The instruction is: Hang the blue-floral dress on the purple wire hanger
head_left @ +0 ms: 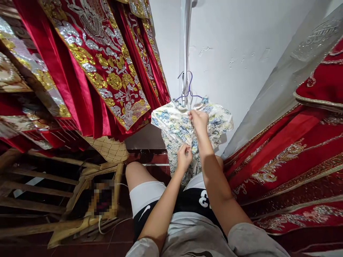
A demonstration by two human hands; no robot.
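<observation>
The floral garment [174,130] is hanging in front of the pale wall [233,39], its shoulders resting on a purple hanger [189,92] that is apparently being carried by a grey strap [184,43]. The right hand [199,120] is pinching the upper front, just below the neckline, with thumb and fingers drawn together in a narrow grip. The left hand [184,157] is working lower on the same front, its fingertips also bunching narrowly on the cloth (whether a button or other fastener is lying between them, one cannot tell). The step in hand is, by judgement, handling along the front opening at two heights. The next move is probably calling for steady light tension from the upper hand and fine fingertip control from the lower one. Red embroidered cloth [112,80] is hanging to the left, near the garment's shoulder.
</observation>
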